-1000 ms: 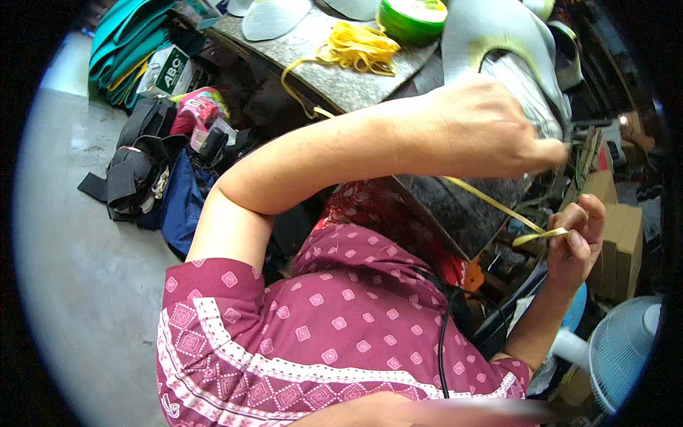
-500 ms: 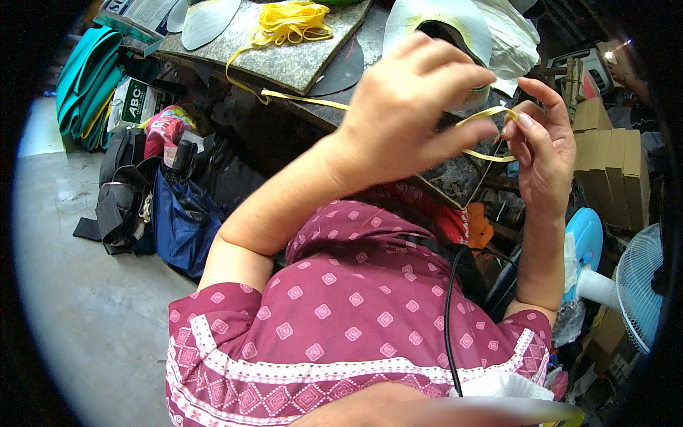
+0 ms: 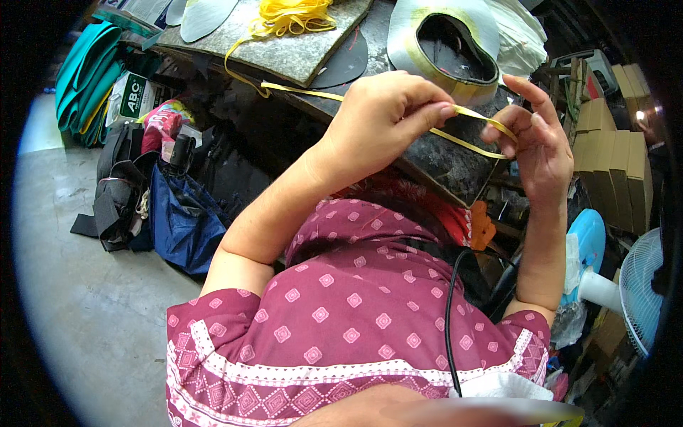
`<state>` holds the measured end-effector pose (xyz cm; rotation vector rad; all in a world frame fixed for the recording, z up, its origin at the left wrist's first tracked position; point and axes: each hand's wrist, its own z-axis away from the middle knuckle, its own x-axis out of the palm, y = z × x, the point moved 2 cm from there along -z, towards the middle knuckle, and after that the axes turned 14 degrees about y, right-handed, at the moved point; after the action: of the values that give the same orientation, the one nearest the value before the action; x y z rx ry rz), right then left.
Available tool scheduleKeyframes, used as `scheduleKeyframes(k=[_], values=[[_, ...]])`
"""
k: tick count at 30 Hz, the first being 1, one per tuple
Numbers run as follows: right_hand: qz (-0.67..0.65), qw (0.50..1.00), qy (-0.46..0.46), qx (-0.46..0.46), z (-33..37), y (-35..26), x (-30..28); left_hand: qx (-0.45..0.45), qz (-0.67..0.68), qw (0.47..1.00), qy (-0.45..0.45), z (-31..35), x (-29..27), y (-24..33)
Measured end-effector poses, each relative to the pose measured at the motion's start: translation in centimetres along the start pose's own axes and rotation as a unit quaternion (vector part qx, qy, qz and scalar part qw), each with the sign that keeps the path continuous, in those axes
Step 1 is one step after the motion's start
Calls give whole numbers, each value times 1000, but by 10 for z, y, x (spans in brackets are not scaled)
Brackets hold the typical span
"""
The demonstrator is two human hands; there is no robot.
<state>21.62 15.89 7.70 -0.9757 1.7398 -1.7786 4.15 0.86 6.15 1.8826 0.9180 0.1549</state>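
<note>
My left hand (image 3: 395, 110) is closed in front of the workbench, pinching a narrow yellow ribbon (image 3: 469, 144) between thumb and forefinger. From there a short length crosses to my right hand (image 3: 537, 146), where it loops round the curled fingers and doubles back towards the left hand. The right forefinger is raised. Behind the left hand the ribbon runs left over the bench edge, up to a loose yellow bundle (image 3: 295, 16) on a stone slab (image 3: 302, 53). Just beyond both hands stands a pale grey piece (image 3: 405, 35) with a dark oval opening.
Flat grey cut pieces (image 3: 206, 18) lie on the slab's far left. Crumpled white sheeting (image 3: 518, 43) is at the back right. Cardboard boxes (image 3: 605, 164) and a fan (image 3: 640, 292) stand right. Folded green material (image 3: 89, 78) and a blue bag (image 3: 185, 220) are left. A black cable (image 3: 449, 313) hangs down my front.
My left hand has moved down and left, closing its thumb and forefinger on the ribbon. The ribbon loop between the hands is pulled straighter. The dark oval opening is now uncovered.
</note>
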Motion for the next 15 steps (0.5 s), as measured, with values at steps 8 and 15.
scheduleKeyframes(k=[8, 15], values=[[140, 979, -49, -143, 7, -12, 25, 183, -97, 978, 3, 3, 5, 20], [102, 995, -12, 20, 7, -14, 23, 135, -44, 990, -7, 1, 6, 15]])
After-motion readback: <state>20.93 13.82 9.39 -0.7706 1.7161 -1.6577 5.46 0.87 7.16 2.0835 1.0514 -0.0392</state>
